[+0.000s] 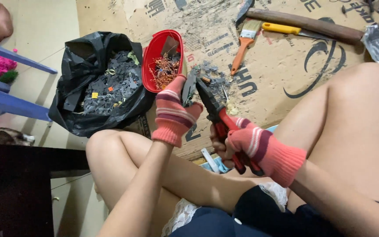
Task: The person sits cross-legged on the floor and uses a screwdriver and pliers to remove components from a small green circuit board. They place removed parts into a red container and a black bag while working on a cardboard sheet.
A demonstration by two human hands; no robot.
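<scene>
The left hand [175, 115] hides most of the dark piece [188, 90] it grips, too small to identify

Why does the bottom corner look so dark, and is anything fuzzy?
Head view: the black cabinet at lower left sits in shadow; the left hand and right hand with the pliers look slightly soft; the cardboard is evenly lit, no glare.

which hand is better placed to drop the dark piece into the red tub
Left. The left hand already pinches the dark piece and sits right beside the red tub. The right hand is lower, its grip closed on the red-handled pliers.
</scene>
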